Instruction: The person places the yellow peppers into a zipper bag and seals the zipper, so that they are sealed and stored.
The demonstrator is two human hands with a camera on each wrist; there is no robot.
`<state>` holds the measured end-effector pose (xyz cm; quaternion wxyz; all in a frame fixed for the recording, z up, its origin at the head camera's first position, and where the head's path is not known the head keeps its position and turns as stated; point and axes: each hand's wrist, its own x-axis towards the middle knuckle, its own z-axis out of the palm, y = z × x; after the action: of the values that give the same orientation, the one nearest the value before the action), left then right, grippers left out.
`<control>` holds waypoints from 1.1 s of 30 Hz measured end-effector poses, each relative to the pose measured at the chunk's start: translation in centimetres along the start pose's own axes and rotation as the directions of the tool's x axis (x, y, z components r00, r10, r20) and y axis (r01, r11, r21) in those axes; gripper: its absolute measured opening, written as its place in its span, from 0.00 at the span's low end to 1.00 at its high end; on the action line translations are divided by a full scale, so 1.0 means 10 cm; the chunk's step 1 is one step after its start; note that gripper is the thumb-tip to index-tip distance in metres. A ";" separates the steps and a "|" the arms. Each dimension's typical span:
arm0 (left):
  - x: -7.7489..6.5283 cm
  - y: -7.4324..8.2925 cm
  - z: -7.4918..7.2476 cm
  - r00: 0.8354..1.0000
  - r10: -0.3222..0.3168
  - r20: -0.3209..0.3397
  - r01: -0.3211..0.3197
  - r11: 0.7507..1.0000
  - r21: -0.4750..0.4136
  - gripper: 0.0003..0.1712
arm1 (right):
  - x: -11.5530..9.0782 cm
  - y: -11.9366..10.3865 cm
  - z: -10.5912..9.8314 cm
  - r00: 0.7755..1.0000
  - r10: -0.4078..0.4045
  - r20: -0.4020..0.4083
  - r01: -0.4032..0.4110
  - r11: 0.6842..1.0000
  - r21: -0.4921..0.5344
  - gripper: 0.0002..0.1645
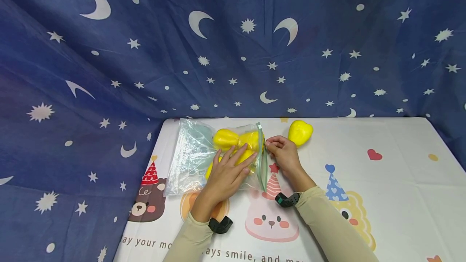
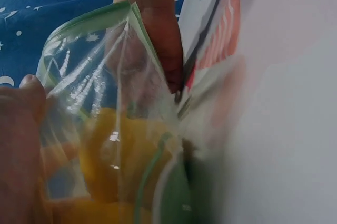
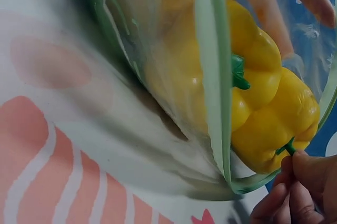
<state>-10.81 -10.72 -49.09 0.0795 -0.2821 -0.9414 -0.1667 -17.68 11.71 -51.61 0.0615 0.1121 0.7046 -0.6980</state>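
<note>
A clear zip bag [image 1: 189, 161] with a green-edged mouth lies on its side, its mouth turned to the right. Several yellow bell peppers [image 1: 225, 137] are inside. My left hand [image 1: 223, 179] rests on top of the bag with its fingers spread over the peppers. At the mouth, my right hand [image 1: 285, 155] pinches the green stem of one yellow bell pepper [image 3: 279, 124] between thumb and finger. That pepper lies within the bag's opening, beside another pepper [image 3: 258, 66] whose stem also faces out. The left wrist view shows the bag's green rim [image 2: 97, 21] standing up.
One more yellow bell pepper [image 1: 300, 132] sits outside the bag, just beyond the right hand near the table's back edge. A white cloth with cartoon prints covers the table [image 1: 400, 197]. Behind it hangs a blue curtain [image 1: 233, 43] with moons and stars.
</note>
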 end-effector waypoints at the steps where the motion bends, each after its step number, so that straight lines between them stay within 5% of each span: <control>1: 0.00 0.01 -0.01 1.000 -0.002 0.000 0.002 1.000 0.000 0.27 | 0.00 0.00 0.00 1.000 -0.001 0.003 0.001 1.000 0.000 0.12; 20: 0.00 0.07 -0.08 0.994 -0.088 0.056 0.091 0.995 -0.036 0.28 | -0.01 -0.04 0.09 0.999 -0.032 0.002 0.032 0.980 -0.195 0.10; 33: 0.00 0.07 -0.04 0.994 -0.102 0.048 0.102 0.995 0.015 0.27 | -0.05 -0.05 -0.10 0.998 0.028 0.059 -0.017 0.983 -0.181 0.14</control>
<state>-10.42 -10.35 -48.50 0.0495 -0.2371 -0.9573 -0.1576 -17.21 12.69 -51.02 0.1007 0.0927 0.7615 -0.6336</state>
